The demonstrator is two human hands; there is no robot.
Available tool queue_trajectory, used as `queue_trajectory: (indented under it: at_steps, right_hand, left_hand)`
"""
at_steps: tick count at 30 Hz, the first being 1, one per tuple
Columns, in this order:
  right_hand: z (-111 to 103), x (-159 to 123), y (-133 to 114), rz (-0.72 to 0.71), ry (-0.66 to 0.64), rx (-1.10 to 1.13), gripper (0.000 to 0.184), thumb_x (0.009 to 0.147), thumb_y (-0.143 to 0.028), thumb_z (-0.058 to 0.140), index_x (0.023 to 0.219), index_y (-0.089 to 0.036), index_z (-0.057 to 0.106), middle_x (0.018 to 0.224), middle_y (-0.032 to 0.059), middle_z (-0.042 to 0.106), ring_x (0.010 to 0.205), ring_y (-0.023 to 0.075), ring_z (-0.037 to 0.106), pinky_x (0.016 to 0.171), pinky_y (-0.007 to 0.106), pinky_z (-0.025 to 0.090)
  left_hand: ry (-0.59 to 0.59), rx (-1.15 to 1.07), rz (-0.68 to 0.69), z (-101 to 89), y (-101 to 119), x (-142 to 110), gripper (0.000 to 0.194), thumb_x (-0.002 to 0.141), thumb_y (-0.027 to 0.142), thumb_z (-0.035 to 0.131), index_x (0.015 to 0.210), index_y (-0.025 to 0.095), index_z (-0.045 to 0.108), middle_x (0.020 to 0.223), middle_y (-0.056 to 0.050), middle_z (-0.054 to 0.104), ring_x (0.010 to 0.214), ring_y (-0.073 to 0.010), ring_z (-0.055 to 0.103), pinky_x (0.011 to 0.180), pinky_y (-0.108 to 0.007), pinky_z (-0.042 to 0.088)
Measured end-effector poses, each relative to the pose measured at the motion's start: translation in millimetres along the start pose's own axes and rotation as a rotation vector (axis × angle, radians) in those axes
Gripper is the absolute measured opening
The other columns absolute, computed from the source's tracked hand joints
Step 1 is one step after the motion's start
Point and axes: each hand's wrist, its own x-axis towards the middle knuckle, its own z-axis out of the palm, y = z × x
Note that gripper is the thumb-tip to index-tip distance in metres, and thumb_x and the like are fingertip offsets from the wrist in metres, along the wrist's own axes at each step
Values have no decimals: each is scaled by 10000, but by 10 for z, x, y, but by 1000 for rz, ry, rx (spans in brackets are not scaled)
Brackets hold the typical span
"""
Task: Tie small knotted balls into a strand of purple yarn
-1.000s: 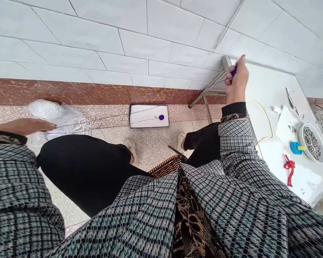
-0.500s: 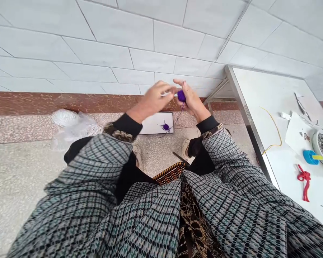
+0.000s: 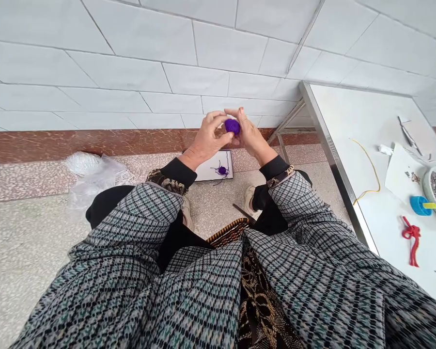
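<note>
A small purple yarn ball (image 3: 232, 127) is held up between my two hands, in front of the tiled wall. My left hand (image 3: 210, 135) curls against its left side, thumb below and fingers above. From the right, my right hand (image 3: 252, 137) closes around the ball, with its index finger raised over the top. A dark strand hangs below the hands. Beneath them on the floor, a white flat board (image 3: 206, 170) with a dark edge carries a smaller purple ball (image 3: 222, 170) with thin dark strands sticking out around it.
On the right, a white table (image 3: 343, 126) holds a yellow cord (image 3: 374, 169), a red knotted cord (image 3: 411, 237), a blue ring-shaped object (image 3: 419, 205), a bowl (image 3: 426, 186) of small grey pieces and a pointed metal tool (image 3: 409, 134). White yarn in a plastic bag (image 3: 94, 179) lies on the floor.
My left hand has come in onto the purple yarn ball, which was in my right hand alone. Ball and right hand have shifted slightly left in view.
</note>
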Motion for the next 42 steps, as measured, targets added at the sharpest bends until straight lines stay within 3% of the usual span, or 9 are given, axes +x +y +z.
queue_trajectory:
  at_steps: [4, 8, 11, 14, 17, 23, 30, 34, 42]
  right_hand:
    - [-34, 67, -22, 137, 69, 193, 307, 1090, -512, 721, 1114, -208, 679, 954, 37, 730, 811, 132, 696, 750, 203, 629]
    - [-114, 101, 30, 295, 151, 346, 126, 1125, -241, 610, 1010, -206, 648, 908, 8, 750, 817, 114, 718, 807, 225, 637]
    - [-177, 120, 56, 373, 149, 98, 135, 1097, -177, 603, 996, -183, 693, 892, 18, 743, 815, 136, 699, 758, 241, 606]
    - [-206, 141, 28, 188, 268, -206, 113, 1017, -85, 678, 956, -176, 704, 922, 13, 728, 808, 131, 645, 709, 199, 546]
    - [-146, 118, -21, 5, 235, -111, 62, 1030, -162, 716, 1060, -215, 703, 1024, -3, 737, 742, 105, 627, 640, 183, 517]
    - [122, 11, 21, -18, 5, -8, 241, 929, -184, 864, 1075, -237, 680, 896, -37, 702, 649, 80, 599, 632, 172, 555]
    - [-18, 110, 23, -16, 138, 99, 255, 960, -260, 853, 1070, -233, 625, 930, -6, 698, 801, 107, 681, 711, 188, 615]
    - [-211, 185, -58, -3, 212, 146, 204, 1061, -374, 727, 1150, -223, 623, 998, 41, 713, 938, 138, 724, 708, 189, 622]
    - [-203, 242, 79, 10, 331, 10, 106, 1044, -177, 687, 1050, -214, 588, 793, -33, 613, 669, 96, 600, 586, 167, 531]
  left_hand:
    - [37, -162, -80, -61, 9, -14, 335, 1013, 300, 624, 1337, 227, 675, 1401, -125, 710, 1332, -250, 672, 1141, -430, 577]
    - [65, -278, -102, -101, 43, -6, 380, 1068, 511, 559, 1294, 227, 672, 1276, -125, 764, 1285, -235, 705, 1102, -387, 585]
    - [40, -361, -94, -155, 88, -4, 413, 1086, 564, 510, 1248, 219, 671, 1181, -144, 769, 1184, -236, 749, 1050, -382, 610]
    - [-7, -352, -122, -207, 103, -22, 409, 1083, 576, 529, 1233, 217, 654, 1057, -117, 760, 997, -203, 775, 963, -350, 634]
    - [-28, -300, -161, -219, 83, -50, 364, 1075, 512, 544, 1231, 199, 648, 974, -83, 746, 879, -173, 759, 883, -326, 638]
    - [-50, -286, -207, -182, 58, -67, 215, 1008, 349, 591, 1074, 166, 682, 904, -69, 746, 788, -153, 689, 797, -298, 605]
    - [-20, -337, -284, -127, 55, -84, 206, 1003, 335, 596, 1152, 217, 676, 705, 23, 543, 553, -103, 430, 543, -250, 414]
    - [-43, -242, -326, -124, 31, -94, 159, 965, 322, 566, 940, 213, 679, 588, 54, 388, 517, -115, 310, 514, -266, 276]
    - [-377, 17, -76, -143, 188, -140, 195, 869, 293, 560, 748, 194, 676, 686, -8, 638, 644, -147, 511, 692, -308, 411]
